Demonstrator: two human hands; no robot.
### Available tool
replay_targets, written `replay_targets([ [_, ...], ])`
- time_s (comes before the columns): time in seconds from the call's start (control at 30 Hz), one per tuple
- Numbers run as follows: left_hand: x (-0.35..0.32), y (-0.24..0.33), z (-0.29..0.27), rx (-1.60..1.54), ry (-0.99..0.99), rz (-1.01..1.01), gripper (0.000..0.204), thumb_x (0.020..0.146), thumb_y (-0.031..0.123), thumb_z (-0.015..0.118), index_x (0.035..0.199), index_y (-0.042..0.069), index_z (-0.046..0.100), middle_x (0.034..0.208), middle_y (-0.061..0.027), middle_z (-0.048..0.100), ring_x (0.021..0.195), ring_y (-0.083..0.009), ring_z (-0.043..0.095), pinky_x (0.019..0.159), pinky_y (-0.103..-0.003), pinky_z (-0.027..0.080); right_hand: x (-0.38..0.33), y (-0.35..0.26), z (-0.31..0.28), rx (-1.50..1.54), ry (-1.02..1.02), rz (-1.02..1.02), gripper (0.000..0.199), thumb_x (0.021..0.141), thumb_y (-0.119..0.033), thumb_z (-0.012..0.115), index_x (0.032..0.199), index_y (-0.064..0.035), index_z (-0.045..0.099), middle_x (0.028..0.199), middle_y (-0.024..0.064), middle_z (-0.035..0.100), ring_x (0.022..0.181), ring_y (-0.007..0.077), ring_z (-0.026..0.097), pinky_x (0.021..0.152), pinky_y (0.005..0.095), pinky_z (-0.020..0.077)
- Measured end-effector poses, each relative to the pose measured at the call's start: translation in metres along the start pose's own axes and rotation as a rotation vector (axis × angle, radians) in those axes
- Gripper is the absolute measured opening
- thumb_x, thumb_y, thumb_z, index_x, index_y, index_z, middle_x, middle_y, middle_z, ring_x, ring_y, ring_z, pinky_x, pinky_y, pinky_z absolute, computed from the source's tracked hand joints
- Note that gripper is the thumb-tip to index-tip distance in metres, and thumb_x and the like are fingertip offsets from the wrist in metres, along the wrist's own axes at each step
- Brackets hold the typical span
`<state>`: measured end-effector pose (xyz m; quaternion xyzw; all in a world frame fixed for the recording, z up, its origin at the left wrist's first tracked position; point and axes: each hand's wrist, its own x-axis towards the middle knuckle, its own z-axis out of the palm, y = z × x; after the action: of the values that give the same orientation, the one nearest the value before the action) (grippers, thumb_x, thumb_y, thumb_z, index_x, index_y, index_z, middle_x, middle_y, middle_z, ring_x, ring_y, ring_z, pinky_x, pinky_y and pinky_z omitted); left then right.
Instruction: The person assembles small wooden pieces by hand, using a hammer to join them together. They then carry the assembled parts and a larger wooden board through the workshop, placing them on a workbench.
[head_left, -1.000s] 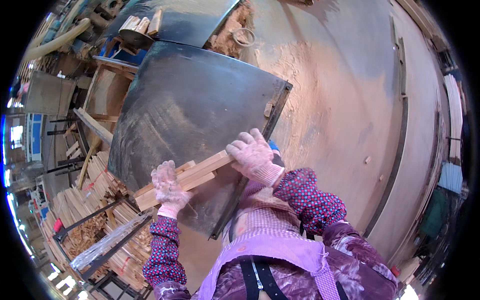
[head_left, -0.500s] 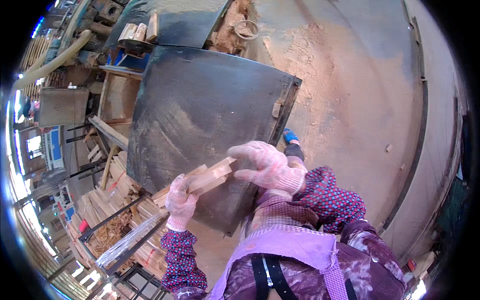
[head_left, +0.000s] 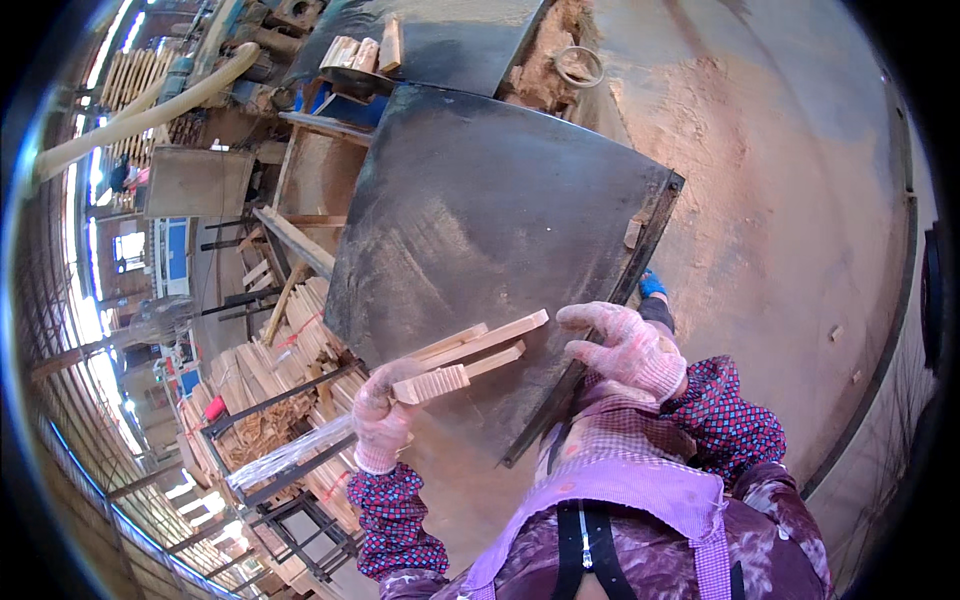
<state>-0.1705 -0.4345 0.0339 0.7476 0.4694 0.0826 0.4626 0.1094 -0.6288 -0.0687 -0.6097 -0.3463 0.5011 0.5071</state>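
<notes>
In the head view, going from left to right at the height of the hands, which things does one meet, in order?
Stacked wood strips in a metal rack → left hand → bundle of wooden sticks held in it → right hand, free of the sticks → sawdust-covered floor.

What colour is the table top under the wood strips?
Dark grey-black metal table top, dusted with sawdust; head view, beneath the wood strips.
</notes>
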Motion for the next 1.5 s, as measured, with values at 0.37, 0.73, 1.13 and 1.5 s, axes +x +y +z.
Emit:
replay_targets([
  [0.37, -0.049, 0.012, 0.031, 0.753, -0.018, 0.487, 0.031, 0.067, 0.009, 0.078, 0.097, 0.013, 0.072, 0.093, -0.0073, 0.071, 0.086, -0.0277, 0.068, 0.078, -0.039, 0.054, -0.007, 0.022, -0.001, -0.095, 0.100, -0.004, 0.035, 0.084, -0.009, 0.071, 0.118, -0.0015, 0.065, 0.111, 0.0140, 0.069, 0.104, 0.0227, 0.066, 0.094, 0.0325, 0.0502],
  [0.73, -0.029, -0.111, 0.104, 0.885, -0.023, 0.474, 0.042, 0.063, 0.013, 0.078, 0.103, 0.011, 0.064, 0.093, -0.0067, 0.069, 0.085, -0.0284, 0.066, 0.072, -0.043, 0.052, 0.010, 0.025, 0.019, -0.599, 0.026, -0.081, 0.041, 0.084, -0.024, 0.069, 0.121, -0.0083, 0.062, 0.113, 0.0136, 0.067, 0.106, 0.0292, 0.064, 0.094, 0.0388, 0.0492],
  [1.13, 0.003, -0.115, 0.042, 0.847, 0.238, 0.490, 0.087, 0.069, 0.041, 0.079, 0.141, 0.004, 0.048, 0.138, -0.0170, 0.053, 0.132, -0.0355, 0.045, 0.113, -0.046, 0.032, 0.054, 0.054, 0.072, -1.065, 0.038, -0.129, 0.033, 0.085, -0.025, 0.063, 0.115, -0.0105, 0.058, 0.104, 0.0092, 0.065, 0.098, 0.0300, 0.064, 0.083, 0.0435, 0.0519],
  [1.5, 0.040, -0.122, 0.027, 0.922, -0.189, 0.247, 0.085, 0.061, 0.035, 0.087, 0.134, 0.010, 0.051, 0.121, -0.0119, 0.061, 0.113, -0.0323, 0.058, 0.097, -0.043, 0.046, 0.055, 0.048, 0.101, -0.858, 0.040, -0.021, 0.032, 0.091, -0.027, 0.057, 0.118, -0.0100, 0.058, 0.106, 0.0153, 0.067, 0.098, 0.0361, 0.065, 0.082, 0.0467, 0.0528],
])
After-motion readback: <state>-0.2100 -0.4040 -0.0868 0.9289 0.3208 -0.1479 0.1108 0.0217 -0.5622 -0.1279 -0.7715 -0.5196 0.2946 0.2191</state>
